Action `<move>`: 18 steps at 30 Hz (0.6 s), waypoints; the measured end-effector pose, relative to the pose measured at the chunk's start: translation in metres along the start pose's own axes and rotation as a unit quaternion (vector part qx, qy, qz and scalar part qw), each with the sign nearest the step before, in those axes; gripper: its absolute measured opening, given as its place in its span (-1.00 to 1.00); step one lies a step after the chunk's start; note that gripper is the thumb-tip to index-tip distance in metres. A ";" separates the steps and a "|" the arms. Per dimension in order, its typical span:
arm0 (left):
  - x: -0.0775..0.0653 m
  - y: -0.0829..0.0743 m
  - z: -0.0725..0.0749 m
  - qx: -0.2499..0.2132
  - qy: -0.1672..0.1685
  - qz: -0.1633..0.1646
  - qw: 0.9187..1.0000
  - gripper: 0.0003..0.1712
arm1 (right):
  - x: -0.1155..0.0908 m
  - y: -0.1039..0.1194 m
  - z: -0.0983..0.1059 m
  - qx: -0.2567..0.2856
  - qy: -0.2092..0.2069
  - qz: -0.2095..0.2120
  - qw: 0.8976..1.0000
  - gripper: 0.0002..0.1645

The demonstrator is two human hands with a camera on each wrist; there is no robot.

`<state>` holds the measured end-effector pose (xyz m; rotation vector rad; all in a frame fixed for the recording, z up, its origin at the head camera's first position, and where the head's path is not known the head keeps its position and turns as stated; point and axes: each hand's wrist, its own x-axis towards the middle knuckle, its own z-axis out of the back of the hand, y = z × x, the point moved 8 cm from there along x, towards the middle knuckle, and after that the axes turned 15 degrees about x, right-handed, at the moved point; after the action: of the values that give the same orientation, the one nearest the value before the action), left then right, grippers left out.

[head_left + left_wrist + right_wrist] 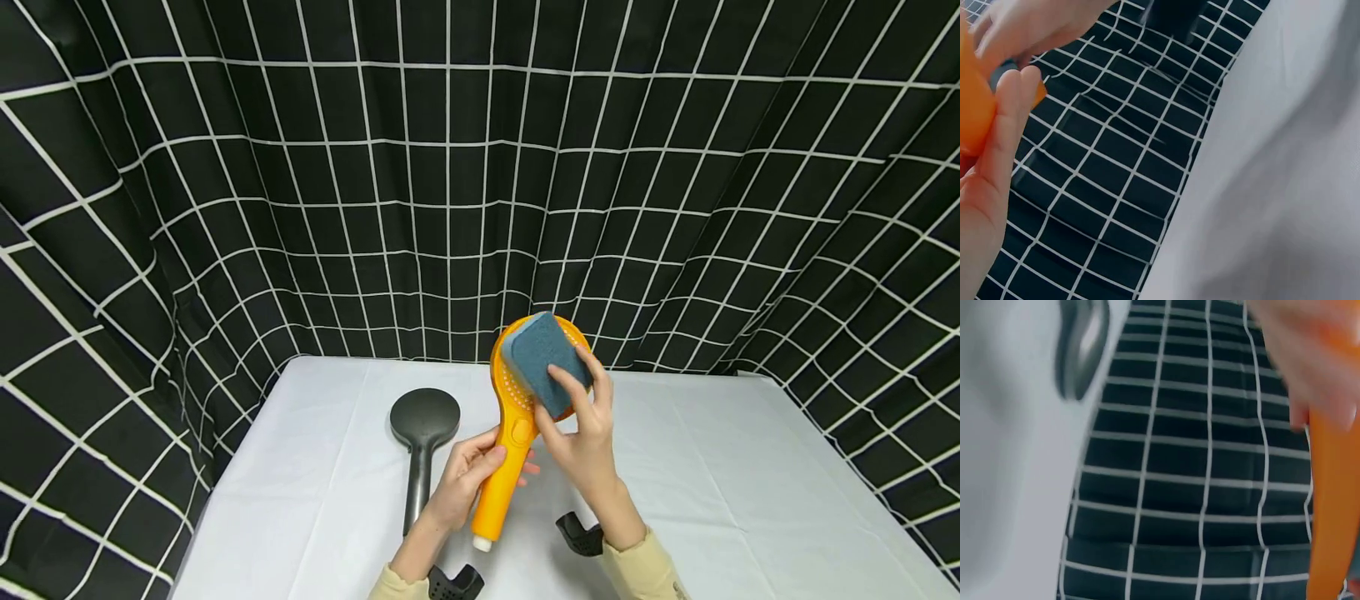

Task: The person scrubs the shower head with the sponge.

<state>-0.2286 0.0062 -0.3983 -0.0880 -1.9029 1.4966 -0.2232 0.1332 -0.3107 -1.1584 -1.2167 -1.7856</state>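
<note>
An orange shower head [498, 492] with a white end is held tilted above the table, its round spray face turned up. My left hand [467, 479] grips its handle below the round button. In my right hand [588, 433] is a blue-grey sponge [542, 358], pinched between thumb and fingers and lying against the spray face, covering much of it. The left wrist view shows part of the orange shower head [974, 100] beside my left palm. In the right wrist view, the orange handle [1334, 506] stands at the right edge, blurred.
A dark grey shower head [424, 417] lies on the white-covered table [315, 467], left of my left hand. Black curtains with white grid lines [450, 175] enclose the table's back and sides. Black straps [579, 535] sit at both wrists.
</note>
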 end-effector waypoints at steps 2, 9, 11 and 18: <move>0.000 0.001 -0.002 -0.002 0.012 0.007 1.000 -0.57 | 0.008 -0.009 0.008 -0.020 -0.020 -0.029 0.999 -0.55; -0.001 0.002 -0.003 -0.005 0.031 -0.003 1.000 -0.59 | 0.014 -0.015 0.007 -0.040 -0.014 -0.056 0.998 -0.55; -0.001 0.003 -0.003 0.005 0.031 0.010 0.999 -0.59 | 0.010 -0.006 -0.004 -0.026 0.023 -0.037 0.999 -0.59; -0.001 0.004 -0.002 0.018 0.031 0.031 0.999 -0.59 | 0.006 0.004 -0.018 -0.008 0.086 -0.017 0.996 -0.57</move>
<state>-0.2284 0.0086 -0.4022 -0.1761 -1.8392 1.5510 -0.2269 0.1147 -0.3070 -0.9748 -1.1292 -1.8813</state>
